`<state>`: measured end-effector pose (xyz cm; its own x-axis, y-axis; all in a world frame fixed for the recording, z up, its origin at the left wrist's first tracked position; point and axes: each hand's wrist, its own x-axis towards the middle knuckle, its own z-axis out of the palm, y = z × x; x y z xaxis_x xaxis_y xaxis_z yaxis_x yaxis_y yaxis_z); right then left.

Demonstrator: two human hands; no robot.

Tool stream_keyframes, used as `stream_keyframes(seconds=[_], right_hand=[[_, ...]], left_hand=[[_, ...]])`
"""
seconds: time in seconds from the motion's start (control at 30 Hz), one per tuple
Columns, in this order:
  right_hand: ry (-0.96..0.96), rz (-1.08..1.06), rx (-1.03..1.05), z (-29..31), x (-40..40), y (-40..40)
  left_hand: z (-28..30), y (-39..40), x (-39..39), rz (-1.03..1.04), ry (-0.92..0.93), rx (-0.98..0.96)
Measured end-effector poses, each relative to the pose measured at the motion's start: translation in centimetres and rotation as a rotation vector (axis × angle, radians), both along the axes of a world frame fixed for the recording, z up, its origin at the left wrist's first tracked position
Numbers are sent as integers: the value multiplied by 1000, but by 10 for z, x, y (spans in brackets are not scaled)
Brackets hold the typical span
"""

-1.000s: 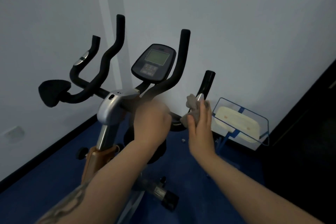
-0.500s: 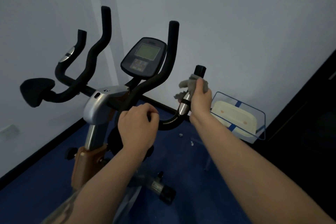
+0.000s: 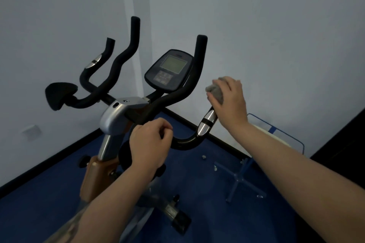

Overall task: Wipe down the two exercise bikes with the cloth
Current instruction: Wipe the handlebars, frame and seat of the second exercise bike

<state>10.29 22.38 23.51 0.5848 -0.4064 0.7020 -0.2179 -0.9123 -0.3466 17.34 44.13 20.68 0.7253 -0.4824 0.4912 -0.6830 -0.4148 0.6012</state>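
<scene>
Right grip (image 3: 229, 102) clenched round grey cloth (image 3: 215, 92) atop handlebar end (image 3: 207, 122); left grip (image 3: 150, 144) curled round bar.

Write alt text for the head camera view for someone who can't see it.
The right hand grips a grey cloth over the tip of an exercise bike's right handlebar, while the left hand curls around the bar near the stem. The console faces the viewer; blue floor below.

open gap between upright handlebars (image 3: 199, 59), console (image 3: 169, 70) blocking its centre
</scene>
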Motion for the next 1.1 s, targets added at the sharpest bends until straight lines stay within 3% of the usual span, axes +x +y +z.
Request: stream_keyframes(seconds=[0.1,0.27,0.33,0.47,0.57,0.6,0.73,0.87,1.03,1.1], right_hand=[[188,125,-228,10,-15,-2],[649,407,-193,9,-21,53],[824,421,-264,9,-13,55],[668,369,-316,15,-12,32],[930,436,-636,-9,1,69],[1012,412,-653,-15,12,80],[1088,436,-543,-5,38,81],[1198,522,-622,-14,28,77],[1148,413,-192,-12,75,93],[1166,448,-142,-14,70,88]], left_hand=[[-2,-1,1,24,-3,1],[-2,1,1,47,-43,-51],[-5,6,1,83,-70,-88],[-24,27,1,332,-95,-91],[-32,29,2,455,12,-120],[-32,28,3,468,33,-127],[-32,30,2,520,112,-179],[-30,29,3,517,156,-214],[-30,29,3,519,171,-217],[-30,29,3,523,181,-236]])
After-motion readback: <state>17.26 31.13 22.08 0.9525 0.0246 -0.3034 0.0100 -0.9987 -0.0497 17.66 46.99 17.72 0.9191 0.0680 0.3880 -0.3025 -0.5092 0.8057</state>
